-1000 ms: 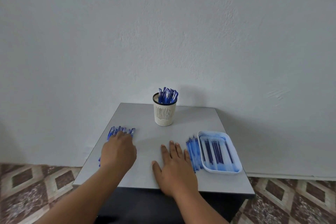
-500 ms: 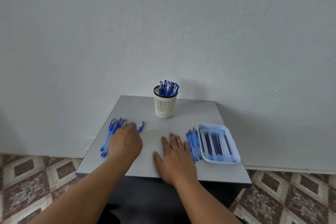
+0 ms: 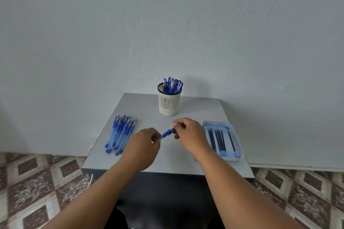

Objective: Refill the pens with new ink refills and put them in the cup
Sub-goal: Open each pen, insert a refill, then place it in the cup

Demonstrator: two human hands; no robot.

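Both hands hold one blue pen [image 3: 167, 133] above the middle of the grey table [image 3: 197, 109]. My left hand [image 3: 142, 147] grips its clear barrel end, and my right hand [image 3: 188, 133] pinches its blue cap end. A pile of several blue pens [image 3: 120, 134] lies at the table's left. A white slotted cup [image 3: 169, 102] with several blue pens [image 3: 172, 84] stands at the back centre. A pale blue tray [image 3: 234, 128] at the right holds several dark blue refills [image 3: 218, 139].
The table stands against a plain white wall [image 3: 167, 24]. Patterned brown floor tiles [image 3: 37, 182] show on both sides. The table's near edge runs just below my forearms.
My left hand lifted a pen from the left pile to the centre. My right hand rose off the table and took hold of the pen's cap end.
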